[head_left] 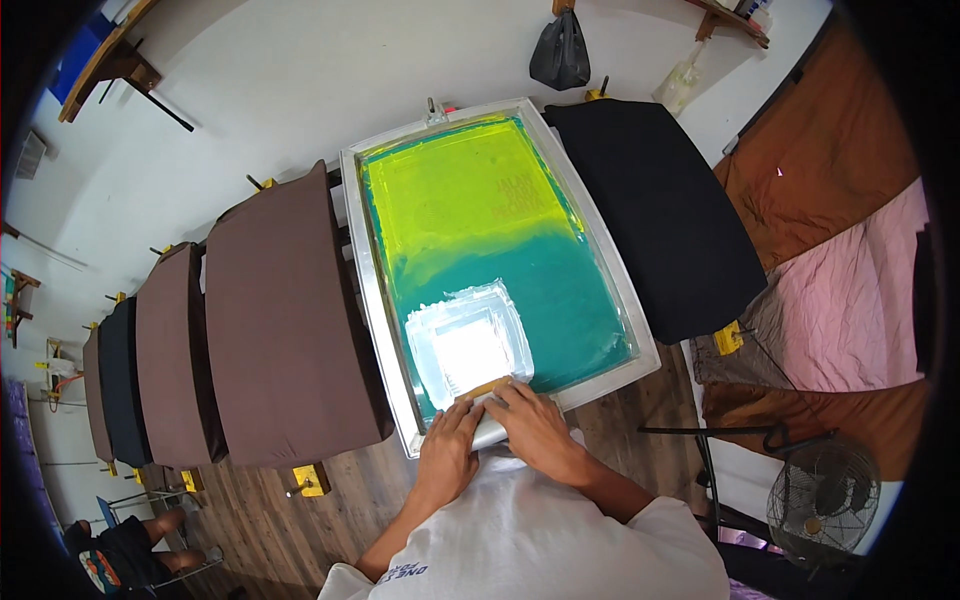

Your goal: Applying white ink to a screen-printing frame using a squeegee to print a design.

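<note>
Both of my hands are closed on a squeegee (484, 389), whose wooden handle shows between them. My left hand (452, 432) grips its left end and my right hand (526, 418) its right end. The squeegee sits at the near end of a screen printing frame (372, 300) with a pale metal rim. White ink (470, 345) covers a squarish patch just beyond it. The screen mesh (540, 290) is teal there and yellow-green at the far half, with faint lettering. My fingers partly hide the squeegee, and its blade is out of sight.
Brown fabric-covered boards (285, 320) stand in a row to the left. A black-covered board (655, 215) lies at the right. A fan (825, 500) stands at the lower right. Another person (120, 555) sits at the lower left. A black plastic bag (560, 52) hangs on the wall.
</note>
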Motion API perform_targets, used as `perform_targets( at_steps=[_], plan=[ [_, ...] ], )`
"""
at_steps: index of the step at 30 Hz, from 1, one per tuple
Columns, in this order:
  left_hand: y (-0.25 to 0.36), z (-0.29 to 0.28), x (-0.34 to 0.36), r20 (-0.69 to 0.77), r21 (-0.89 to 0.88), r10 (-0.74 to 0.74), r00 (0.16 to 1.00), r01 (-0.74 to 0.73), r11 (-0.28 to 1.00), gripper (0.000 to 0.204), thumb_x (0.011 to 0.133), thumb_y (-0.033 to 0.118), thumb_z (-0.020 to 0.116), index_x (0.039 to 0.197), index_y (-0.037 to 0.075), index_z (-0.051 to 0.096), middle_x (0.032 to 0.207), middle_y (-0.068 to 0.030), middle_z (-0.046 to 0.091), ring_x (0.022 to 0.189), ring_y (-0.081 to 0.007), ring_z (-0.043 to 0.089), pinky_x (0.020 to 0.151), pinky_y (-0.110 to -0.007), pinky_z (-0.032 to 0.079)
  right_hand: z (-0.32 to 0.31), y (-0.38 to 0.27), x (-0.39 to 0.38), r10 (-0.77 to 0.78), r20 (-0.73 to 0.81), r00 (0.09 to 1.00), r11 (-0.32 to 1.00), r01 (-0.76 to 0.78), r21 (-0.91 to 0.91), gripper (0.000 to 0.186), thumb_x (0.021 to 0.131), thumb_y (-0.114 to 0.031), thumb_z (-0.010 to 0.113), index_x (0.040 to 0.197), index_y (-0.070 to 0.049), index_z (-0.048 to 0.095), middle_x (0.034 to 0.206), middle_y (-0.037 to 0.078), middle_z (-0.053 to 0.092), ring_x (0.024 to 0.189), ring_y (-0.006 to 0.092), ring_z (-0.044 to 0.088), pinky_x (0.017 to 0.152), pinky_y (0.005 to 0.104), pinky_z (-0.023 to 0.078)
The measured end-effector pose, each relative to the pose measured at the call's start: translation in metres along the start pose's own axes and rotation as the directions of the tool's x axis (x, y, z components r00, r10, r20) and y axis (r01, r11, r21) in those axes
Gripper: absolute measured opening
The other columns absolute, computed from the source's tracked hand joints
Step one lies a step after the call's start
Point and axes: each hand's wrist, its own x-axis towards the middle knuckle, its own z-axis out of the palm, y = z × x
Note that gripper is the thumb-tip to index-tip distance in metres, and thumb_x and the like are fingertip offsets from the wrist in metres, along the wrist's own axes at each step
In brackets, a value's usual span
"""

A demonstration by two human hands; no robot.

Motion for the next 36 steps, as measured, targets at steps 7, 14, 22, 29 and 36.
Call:
perform_targets(
  at_steps=[7, 14, 22, 29, 36],
  plan=[
    [0.001, 0.002, -0.001, 0.032, -0.008, -0.04, 0.999, 0.04, 0.999, 0.072, 0.067, -0.009, 0.064, 0.137, 0.002, 0.053, 0.14, -0.0196, 0.054, 0.131, -0.0372, 0.05, 0.114, -0.05, 0.037, 0.001, 0.006, 0.0, -0.033, 0.067, 0.997, 0.994, 0.026, 0.108, 0.048, 0.073, 0.007, 0.062, 0.12, 0.0, 0.063, 0.127, 0.018, 0.056, 0.128, 0.0365, 0.05, 0.099, 0.0462, 0.048],
    [0.001, 0.0, 0.0, 0.02, 0.031, -0.028, 0.999, 0.027, 0.999, 0.07, 0.068, -0.008, 0.065, 0.136, 0.003, 0.054, 0.139, -0.0195, 0.055, 0.129, -0.0368, 0.053, 0.112, -0.05, 0.039, -0.003, 0.001, -0.001, -0.001, 0.033, 0.999, 0.998, -0.001, 0.069, 0.048, 0.071, 0.008, 0.063, 0.119, 0.0, 0.064, 0.123, 0.018, 0.058, 0.124, 0.0359, 0.053, 0.102, 0.0432, 0.047],
    [-0.009, -0.015, 0.027, -0.067, -0.012, 0.04, 0.997, -0.041, 0.999, 0.063, 0.064, -0.007, 0.065, 0.127, 0.001, 0.058, 0.127, -0.0215, 0.061, 0.113, -0.0403, 0.06, 0.102, -0.05, 0.047, -0.015, 0.012, 0.029, -0.032, -0.06, 0.998, 0.993, 0.039, 0.113, 0.038, 0.073, 0.008, 0.058, 0.109, -0.001, 0.067, 0.116, 0.015, 0.062, 0.114, 0.0351, 0.057, 0.094, 0.0439, 0.049],
    [-0.05, -0.053, 0.12, -0.138, 0.005, -0.021, 0.99, 0.022, 1.0, 0.046, 0.072, -0.007, 0.062, 0.115, 0.009, 0.068, 0.103, -0.0203, 0.07, 0.093, -0.0411, 0.067, 0.081, -0.048, 0.055, -0.029, 0.039, 0.139, -0.023, -0.015, 1.0, 1.0, 0.022, -0.022, 0.032, 0.07, 0.005, 0.064, 0.1, -0.006, 0.071, 0.101, 0.019, 0.066, 0.097, 0.0394, 0.064, 0.083, 0.0487, 0.054],
    [-0.053, -0.014, 0.09, -0.207, 0.002, 0.049, 0.977, -0.05, 0.999, 0.058, 0.069, -0.014, 0.059, 0.125, 0.003, 0.061, 0.123, -0.021, 0.064, 0.107, -0.0402, 0.064, 0.09, -0.044, 0.054, -0.009, 0.038, 0.097, -0.061, -0.097, 0.993, 0.997, 0.066, 0.045, 0.05, 0.068, 0.01, 0.063, 0.115, -0.005, 0.064, 0.114, 0.013, 0.06, 0.109, 0.0347, 0.056, 0.091, 0.0449, 0.051]
  ],
)
